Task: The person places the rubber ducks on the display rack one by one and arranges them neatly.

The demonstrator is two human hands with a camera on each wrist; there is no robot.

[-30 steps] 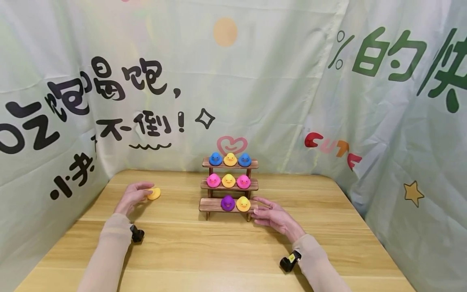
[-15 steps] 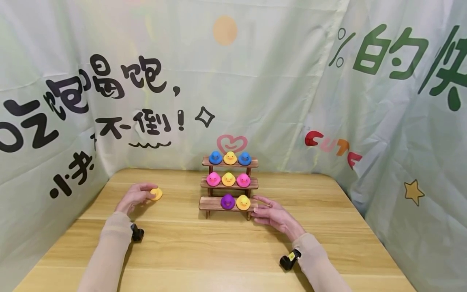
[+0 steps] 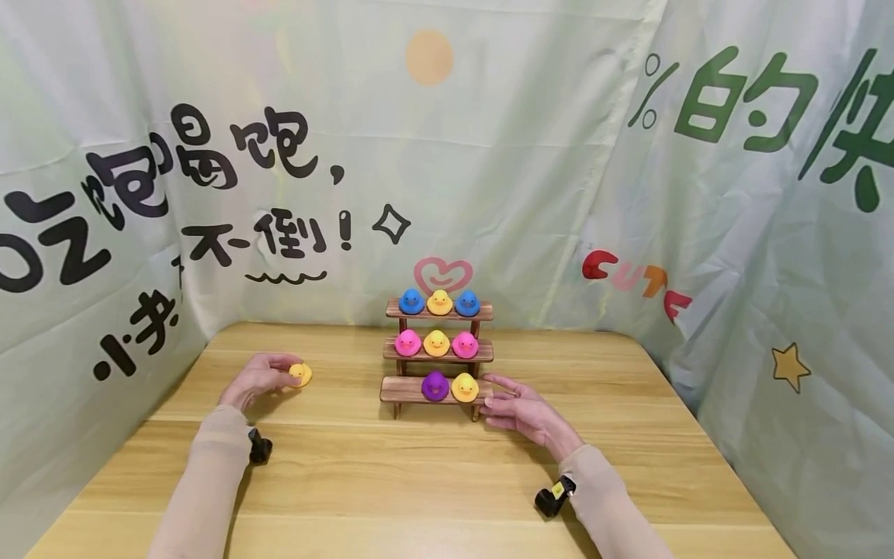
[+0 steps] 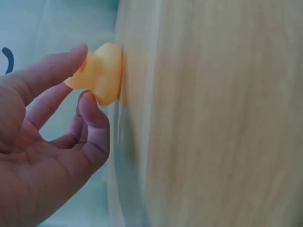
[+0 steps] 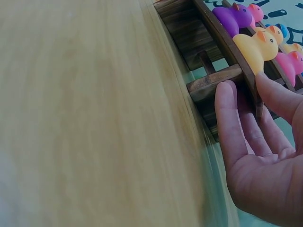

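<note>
At the table's left my left hand (image 3: 260, 379) pinches a yellow rubber duck (image 3: 301, 376) between thumb and fingers. In the left wrist view the duck (image 4: 106, 75) has its flat base at or just above the wood; contact is unclear. My right hand (image 3: 527, 414) holds the right end of the lowest tier of a three-tier wooden display stand (image 3: 400, 390), thumb on top and fingers below, as the right wrist view shows. That tier bears a purple duck (image 3: 435, 387) and a yellow duck (image 3: 465, 387) at its middle and right; its left part is bare.
The middle tier carries a pink duck (image 3: 408, 342), a yellow one (image 3: 436, 343) and another pink. On the top tier a yellow duck (image 3: 440, 302) sits between two blue ones. Printed cloth (image 3: 503, 194) surrounds the wooden table (image 3: 391, 481) at back and sides.
The duck in my left hand has shifted slightly right and turned, so its face now shows toward the head camera. My right hand keeps its place on the stand.
</note>
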